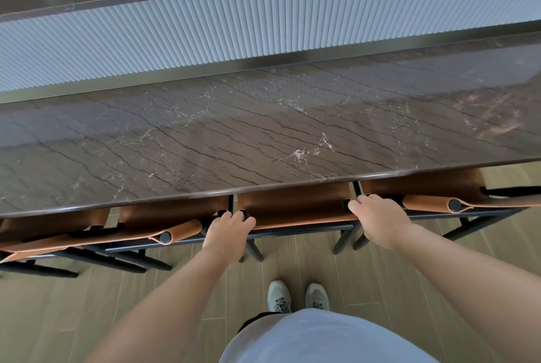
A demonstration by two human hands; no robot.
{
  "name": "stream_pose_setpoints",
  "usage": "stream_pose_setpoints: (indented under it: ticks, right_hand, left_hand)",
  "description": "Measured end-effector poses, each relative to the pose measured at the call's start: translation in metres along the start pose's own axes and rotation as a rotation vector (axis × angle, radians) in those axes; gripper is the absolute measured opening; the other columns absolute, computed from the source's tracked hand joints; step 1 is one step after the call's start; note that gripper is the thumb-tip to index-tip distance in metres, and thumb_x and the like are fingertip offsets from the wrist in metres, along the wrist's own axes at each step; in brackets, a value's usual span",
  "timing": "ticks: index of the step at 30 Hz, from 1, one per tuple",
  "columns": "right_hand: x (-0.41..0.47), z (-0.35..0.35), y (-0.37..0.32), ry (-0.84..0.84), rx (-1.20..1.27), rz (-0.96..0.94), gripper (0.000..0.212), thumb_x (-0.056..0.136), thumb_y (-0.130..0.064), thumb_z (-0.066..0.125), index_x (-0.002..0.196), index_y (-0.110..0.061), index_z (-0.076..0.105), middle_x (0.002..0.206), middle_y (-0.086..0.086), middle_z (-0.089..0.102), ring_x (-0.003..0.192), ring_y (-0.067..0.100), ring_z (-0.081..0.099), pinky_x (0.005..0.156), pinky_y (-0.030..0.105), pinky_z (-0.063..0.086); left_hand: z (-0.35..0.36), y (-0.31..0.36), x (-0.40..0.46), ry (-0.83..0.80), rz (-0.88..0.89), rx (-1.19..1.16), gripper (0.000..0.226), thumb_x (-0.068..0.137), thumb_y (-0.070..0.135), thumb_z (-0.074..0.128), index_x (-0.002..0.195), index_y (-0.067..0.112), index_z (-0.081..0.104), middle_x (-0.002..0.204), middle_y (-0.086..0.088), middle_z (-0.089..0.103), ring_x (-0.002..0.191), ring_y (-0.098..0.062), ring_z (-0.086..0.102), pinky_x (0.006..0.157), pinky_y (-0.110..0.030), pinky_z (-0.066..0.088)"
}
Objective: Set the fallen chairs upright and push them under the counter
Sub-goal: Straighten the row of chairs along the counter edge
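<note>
Three chairs with tan leather seats and black frames stand upright, tucked partly under the dark marble counter [263, 128]. The middle chair [295, 204] is straight in front of me. My left hand [229, 231] grips the left end of its backrest, fingers curled over the top. My right hand [377, 216] grips the right end the same way. The left chair [164, 231] and the right chair [433, 201] stand beside it, their backrests close to the counter edge.
A ribbed white panel [263, 26] rises behind the counter top. Wooden plank floor [146, 289] lies under me, with my grey shoes [298, 296] a step back from the middle chair. A further chair's leather [52, 220] shows at the far left.
</note>
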State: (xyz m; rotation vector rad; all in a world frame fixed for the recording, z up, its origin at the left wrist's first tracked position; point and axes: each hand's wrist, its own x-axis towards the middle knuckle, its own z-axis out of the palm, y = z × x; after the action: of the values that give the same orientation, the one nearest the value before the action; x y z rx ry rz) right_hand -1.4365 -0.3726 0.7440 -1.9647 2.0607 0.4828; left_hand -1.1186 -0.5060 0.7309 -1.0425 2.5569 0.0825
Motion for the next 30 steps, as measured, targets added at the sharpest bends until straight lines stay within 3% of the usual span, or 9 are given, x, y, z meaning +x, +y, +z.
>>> stream_pose_setpoints:
  ticks: [3,5,8,11,15,19,25,30]
  right_hand:
    - [-0.003,0.002,-0.002,0.002,0.015,0.0,0.032,0.087,-0.009,0.053,0.117,-0.02,0.05,0.108,-0.001,0.056,0.099,0.021,0.055,0.072,0.031,0.046]
    - [-0.005,0.002,-0.002,0.008,0.071,0.003,0.025,0.087,-0.008,0.051,0.109,-0.02,0.051,0.104,-0.002,0.055,0.096,0.021,0.053,0.069,0.03,0.041]
    - [-0.009,-0.001,-0.003,0.038,0.276,0.017,0.007,0.088,-0.014,0.047,0.088,-0.021,0.045,0.089,-0.005,0.049,0.085,0.02,0.049,0.064,0.033,0.041]
    - [-0.013,-0.008,-0.007,0.08,0.604,0.121,0.008,0.083,-0.02,0.052,0.086,-0.026,0.048,0.089,-0.009,0.05,0.084,0.017,0.05,0.073,0.036,0.046]
    - [-0.017,-0.016,-0.01,0.177,1.1,0.441,0.008,0.085,-0.018,0.059,0.083,-0.025,0.055,0.086,-0.003,0.061,0.084,0.019,0.057,0.081,0.04,0.043]
    - [-0.028,-0.024,-0.008,0.236,1.738,0.626,0.006,0.092,-0.013,0.058,0.092,-0.014,0.064,0.077,0.001,0.068,0.076,0.017,0.062,0.075,0.032,0.052]
    - [-0.051,-0.027,-0.013,0.303,2.106,0.758,0.01,0.093,-0.015,0.054,0.098,-0.011,0.062,0.085,0.006,0.067,0.082,0.024,0.063,0.081,0.039,0.052]
    - [-0.063,-0.028,-0.019,0.356,2.192,0.808,0.011,0.095,-0.015,0.051,0.097,-0.011,0.06,0.087,0.007,0.064,0.082,0.024,0.06,0.08,0.037,0.049]
  left_hand:
    - [0.001,-0.002,0.002,0.016,0.073,-0.052,0.028,0.088,0.015,0.057,0.114,0.023,0.05,0.108,0.001,0.055,0.101,-0.023,0.053,0.078,-0.03,0.041]
    - [0.001,-0.003,0.006,0.055,0.122,-0.12,0.02,0.095,0.031,0.049,0.113,0.024,0.052,0.107,0.003,0.056,0.102,-0.021,0.055,0.078,-0.031,0.044]
    - [-0.009,0.009,0.013,0.071,0.132,-0.305,0.037,0.094,0.052,0.047,0.121,0.028,0.054,0.109,0.009,0.057,0.101,-0.014,0.054,0.082,-0.031,0.046]
    - [-0.03,0.038,0.021,0.029,0.025,-0.647,0.032,0.09,0.057,0.051,0.112,0.035,0.055,0.102,0.017,0.054,0.092,-0.004,0.053,0.076,-0.026,0.043]
    - [-0.065,0.076,0.029,-0.06,-0.244,-1.373,0.024,0.081,0.058,0.056,0.089,0.036,0.063,0.088,0.009,0.065,0.074,-0.002,0.06,0.065,-0.021,0.044]
    - [-0.089,0.095,0.039,-0.147,-0.403,-1.81,0.023,0.096,0.036,0.055,0.102,0.017,0.067,0.087,0.0,0.069,0.069,-0.011,0.061,0.068,-0.029,0.045]
    - [-0.112,0.103,0.04,-0.279,-0.51,-2.089,0.021,0.098,0.031,0.054,0.097,0.014,0.066,0.083,-0.004,0.065,0.068,-0.017,0.057,0.069,-0.031,0.041]
    - [-0.113,0.106,0.041,-0.336,-0.493,-2.077,0.018,0.1,0.026,0.051,0.103,0.012,0.062,0.087,-0.005,0.061,0.07,-0.018,0.053,0.078,-0.032,0.038]
